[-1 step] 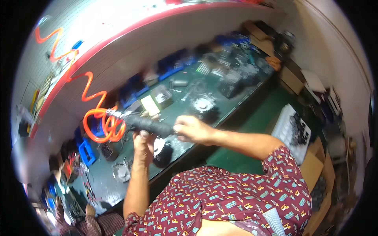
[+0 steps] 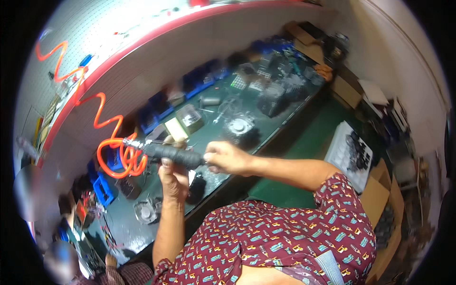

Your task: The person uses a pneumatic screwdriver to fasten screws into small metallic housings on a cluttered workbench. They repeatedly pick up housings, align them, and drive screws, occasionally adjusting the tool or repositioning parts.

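A black, straight-bodied air screwdriver (image 2: 173, 154) is held in the air above the near side of the workbench, tilted slightly down to the right. My left hand (image 2: 173, 179) is wrapped round its body from below, thumb on the near side. At the tool's right end, my right hand (image 2: 227, 157) is closed with bent fingers; the tip inside them is hidden. An orange coiled air hose (image 2: 100, 156) joins the metal fitting on the left end. Beneath the tool, a dark part with a pale face (image 2: 195, 184) is mostly covered by my left hand.
The green bench (image 2: 216, 140) carries round metal housings (image 2: 239, 125), blue bins (image 2: 197, 84) and a clear box (image 2: 190, 116). A white tray of black parts (image 2: 349, 152) and an open carton (image 2: 380, 199) stand at right. Another person's sleeve (image 2: 128, 273) shows at lower left.
The view has shifted a little. Both hands keep their hold on the air screwdriver, and my left hand now covers more of the pale-faced part below. The other person's head shows more at lower left.
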The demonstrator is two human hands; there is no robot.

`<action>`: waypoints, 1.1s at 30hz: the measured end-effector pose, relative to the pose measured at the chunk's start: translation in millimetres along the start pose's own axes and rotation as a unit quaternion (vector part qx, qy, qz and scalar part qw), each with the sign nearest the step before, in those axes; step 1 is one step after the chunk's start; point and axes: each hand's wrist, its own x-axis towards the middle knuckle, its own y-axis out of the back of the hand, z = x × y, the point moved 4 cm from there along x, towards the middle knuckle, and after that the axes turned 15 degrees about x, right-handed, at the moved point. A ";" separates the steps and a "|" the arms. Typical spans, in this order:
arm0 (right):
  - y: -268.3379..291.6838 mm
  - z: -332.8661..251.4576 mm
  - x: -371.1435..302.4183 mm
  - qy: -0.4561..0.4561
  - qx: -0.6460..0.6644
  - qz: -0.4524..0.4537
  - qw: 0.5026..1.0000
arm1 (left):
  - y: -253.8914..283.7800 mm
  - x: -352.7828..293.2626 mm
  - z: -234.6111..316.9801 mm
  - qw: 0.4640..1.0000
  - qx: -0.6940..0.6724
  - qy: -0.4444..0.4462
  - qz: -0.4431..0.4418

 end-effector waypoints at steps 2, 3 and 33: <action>5.6 3.8 -2.7 -0.001 -0.021 -0.001 1.000 | -11.1 6.1 -9.1 0.988 -0.138 0.016 0.073; 8.7 7.6 -6.3 0.000 -0.019 0.000 1.000 | -12.3 8.7 -17.2 0.986 -0.152 0.026 0.068; 346.4 -36.1 -131.2 0.106 0.285 0.137 0.943 | -190.4 74.7 -89.4 0.978 -0.117 -0.104 0.139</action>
